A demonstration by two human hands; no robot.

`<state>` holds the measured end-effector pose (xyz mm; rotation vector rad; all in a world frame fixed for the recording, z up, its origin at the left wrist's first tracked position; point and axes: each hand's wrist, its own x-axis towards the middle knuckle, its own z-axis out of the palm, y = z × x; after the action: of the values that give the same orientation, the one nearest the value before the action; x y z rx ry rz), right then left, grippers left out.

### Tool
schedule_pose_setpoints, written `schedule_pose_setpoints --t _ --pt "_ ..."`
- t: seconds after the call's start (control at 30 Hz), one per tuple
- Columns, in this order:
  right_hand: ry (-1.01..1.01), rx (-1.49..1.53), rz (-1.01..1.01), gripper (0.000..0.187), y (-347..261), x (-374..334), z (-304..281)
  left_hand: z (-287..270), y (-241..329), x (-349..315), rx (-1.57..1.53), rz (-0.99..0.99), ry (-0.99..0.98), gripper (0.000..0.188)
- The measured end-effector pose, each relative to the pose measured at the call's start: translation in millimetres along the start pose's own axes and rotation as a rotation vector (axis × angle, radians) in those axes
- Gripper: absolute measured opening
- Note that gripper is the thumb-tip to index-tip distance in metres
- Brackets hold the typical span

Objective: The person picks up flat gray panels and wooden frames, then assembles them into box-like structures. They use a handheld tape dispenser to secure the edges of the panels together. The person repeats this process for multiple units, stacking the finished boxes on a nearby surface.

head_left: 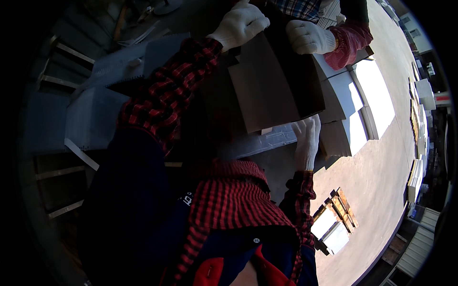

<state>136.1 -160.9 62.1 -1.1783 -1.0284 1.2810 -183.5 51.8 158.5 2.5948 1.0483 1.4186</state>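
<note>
A large dark flat panel [301,78] with a grey face [267,86] is tilted in front of me. My left hand [241,25], in a white knit glove, is closed at the panel's far left edge. At its near right corner, my right hand [307,138], gloved alike, has its fingers bent over the edge. Across from me, a co-worker's gloved hand [310,38] is closed beside the panel's far right side. Shadow hides the exact grip of my left fingers.
Grey-white stacked sheets [102,105] lie at left near pale slats [59,169]. Sunlit white panels [369,95] stand at right. A wooden pallet with white pieces [336,221] rests on the concrete floor [377,181]. A silvery wrapped surface [267,143] shows below the panel.
</note>
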Motion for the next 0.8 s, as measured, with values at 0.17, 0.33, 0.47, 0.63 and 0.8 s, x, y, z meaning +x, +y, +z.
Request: schedule_pose_setpoints --t 0.17,0.33,0.47,0.63,0.8 --pt "-0.045 -0.332 0.402 0.051 134.8 15.0 -16.7 9.6 5.9 12.0 -0.034 0.096 0.003 0.029" --pt "0.015 -0.712 0.414 0.068 189.3 18.7 3.8 2.0 8.3 3.5 -0.062 -0.053 -0.027 0.031" --pt "-0.078 -1.007 0.395 0.077 187.9 24.8 1.2 -1.2 0.6 4.7 0.015 -0.077 -0.075 0.032" --pt "-0.081 -1.032 0.354 0.066 182.4 30.3 -23.2 0.4 1.8 -0.8 0.038 -0.030 -0.128 0.034" --pt "-0.176 -0.926 0.366 0.060 190.0 28.0 -69.6 19.0 1.1 3.5 0.019 0.002 -0.119 0.034"
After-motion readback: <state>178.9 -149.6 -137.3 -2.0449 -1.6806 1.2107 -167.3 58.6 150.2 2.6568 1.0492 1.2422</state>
